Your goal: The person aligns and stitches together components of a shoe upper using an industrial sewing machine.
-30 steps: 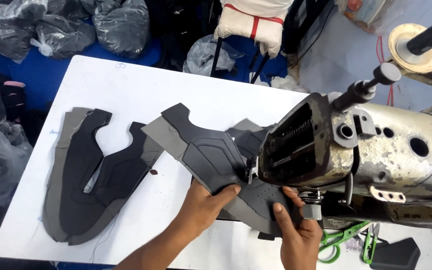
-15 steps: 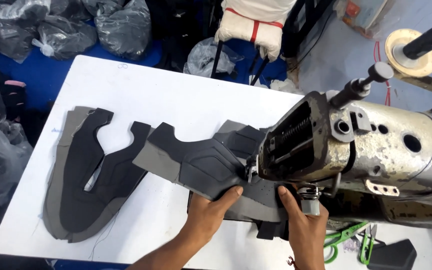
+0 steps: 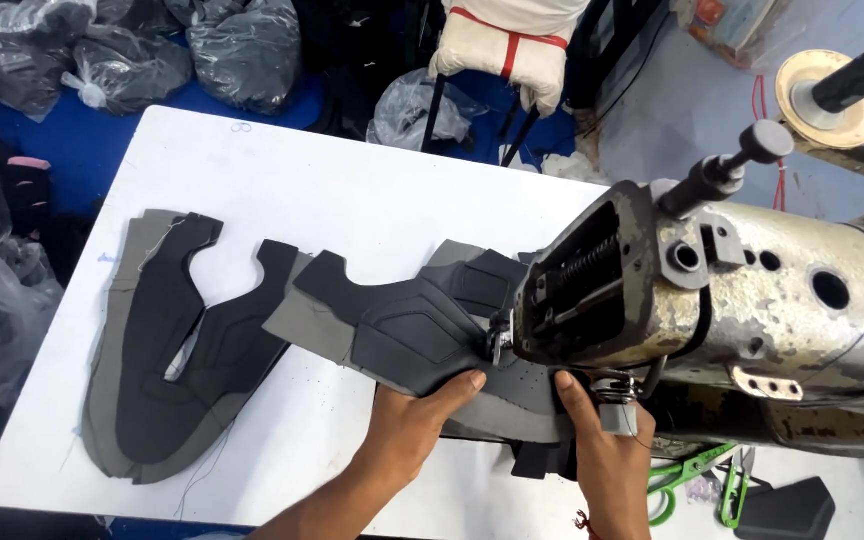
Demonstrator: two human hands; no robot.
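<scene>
A dark grey and black shoe upper piece [image 3: 402, 320] lies under the head of an old metal sewing machine [image 3: 712, 290]. My left hand [image 3: 412, 430] lies flat on the near edge of this piece, fingers spread toward the needle area [image 3: 497, 340]. My right hand [image 3: 602, 450] pinches the piece's right end just below the machine head. A stack of matching flat shoe uppers [image 3: 167, 350] rests on the white table [image 3: 332, 190] to the left, apart from both hands.
Green-handled scissors [image 3: 692, 475] and a black object [image 3: 782, 510] lie at the near right. Dark plastic bags [image 3: 232, 50] sit on the blue floor beyond the table. A padded chair back [image 3: 507, 45] and thread spools [image 3: 827, 90] stand behind the machine.
The shoe upper piece has swung anticlockwise under the machine head, its left end dropping lower and toward me. Both hands have shifted with it, staying on its near edge.
</scene>
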